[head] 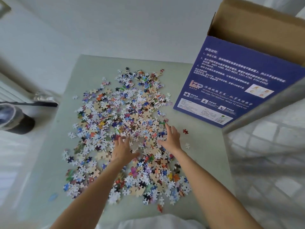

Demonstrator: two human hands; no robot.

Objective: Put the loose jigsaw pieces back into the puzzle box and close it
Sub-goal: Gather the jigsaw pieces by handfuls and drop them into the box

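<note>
A wide heap of loose jigsaw pieces (125, 113), white, blue and many other colours, covers the middle of a pale green table (194, 162). My left hand (123, 148) lies on the heap with fingers spread and straight. My right hand (170, 138) rests on the pieces a little to the right, its fingers also extended. Neither hand grips anything. The blue puzzle box (227, 86) stands open at the table's far right, brown cardboard showing inside and its flap (257, 17) raised.
A single red piece (185, 131) and a white piece (187, 145) lie apart to the right of the heap. A dark round container (14, 119) stands at the left, off the table. White cloth (272, 154) lies along the right side.
</note>
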